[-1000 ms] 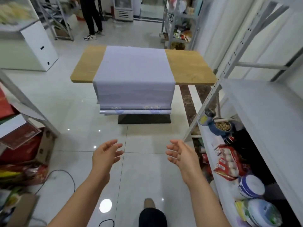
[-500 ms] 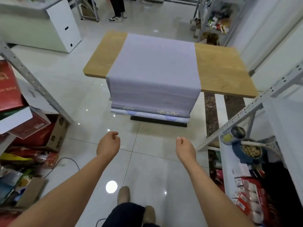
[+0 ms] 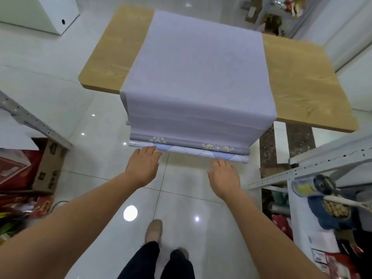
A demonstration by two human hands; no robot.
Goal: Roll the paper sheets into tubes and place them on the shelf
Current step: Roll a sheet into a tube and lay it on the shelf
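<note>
Paper sheets [image 3: 197, 77] on table [image 3: 112, 57]; left hand [image 3: 144, 167], right hand [image 3: 223, 176] at curled edge [image 3: 201, 153]

Both bare forearms stretch forward, palms down. The left hand [image 3: 143, 165] and right hand [image 3: 224, 177] are spread flat, fingers straight and reaching ahead, holding nothing, set well apart.

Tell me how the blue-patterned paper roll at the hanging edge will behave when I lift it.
Probably floppy: the blue-patterned roll looks like the curled end of a sheet draped over the table. Likely light, and apt to uncurl if released. It may sag between the left hand and right hand.
</note>
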